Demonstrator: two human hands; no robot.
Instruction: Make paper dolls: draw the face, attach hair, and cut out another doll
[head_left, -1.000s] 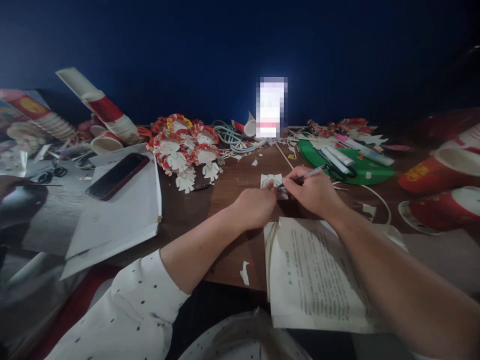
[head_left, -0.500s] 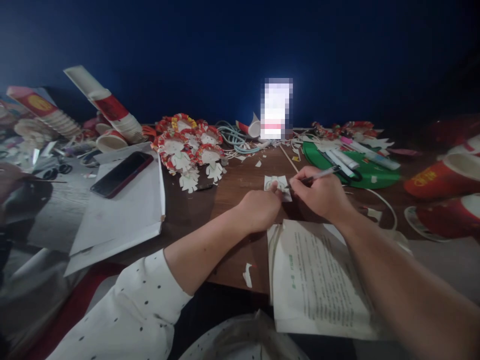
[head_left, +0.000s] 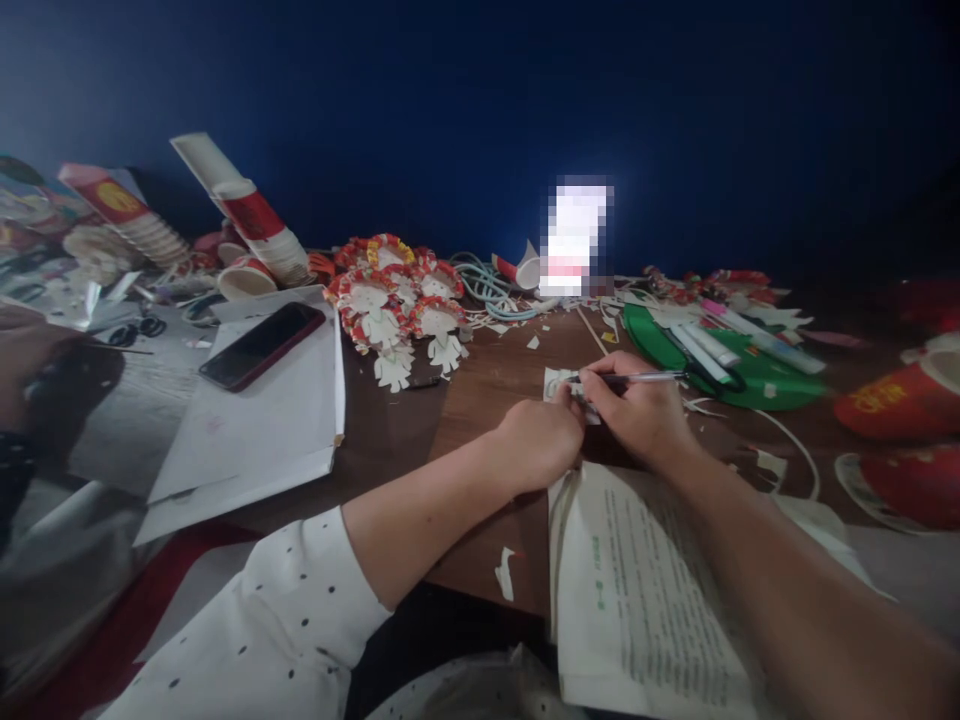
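Observation:
My right hand is closed around a slim pen, held nearly level, its tip over a small white piece of paper. Faint drawn lines show on that paper, though my fingers cover much of it. My left hand has its fingers curled and holds the paper down on the brown table, close by the pen tip. Below both hands lies an open book with printed text, partly under my right forearm.
Lion-like paper crafts sit beyond my left hand. A dark phone rests on a white board. Stacked paper cups lean behind. Pens lie on green material at right, near red cups. A lit, blurred screen stands behind.
The view has shifted, so the scene sits further right and lower. My right hand has brought the pen tip leftward over the paper, and the pen lies flatter. My left hand keeps holding the paper.

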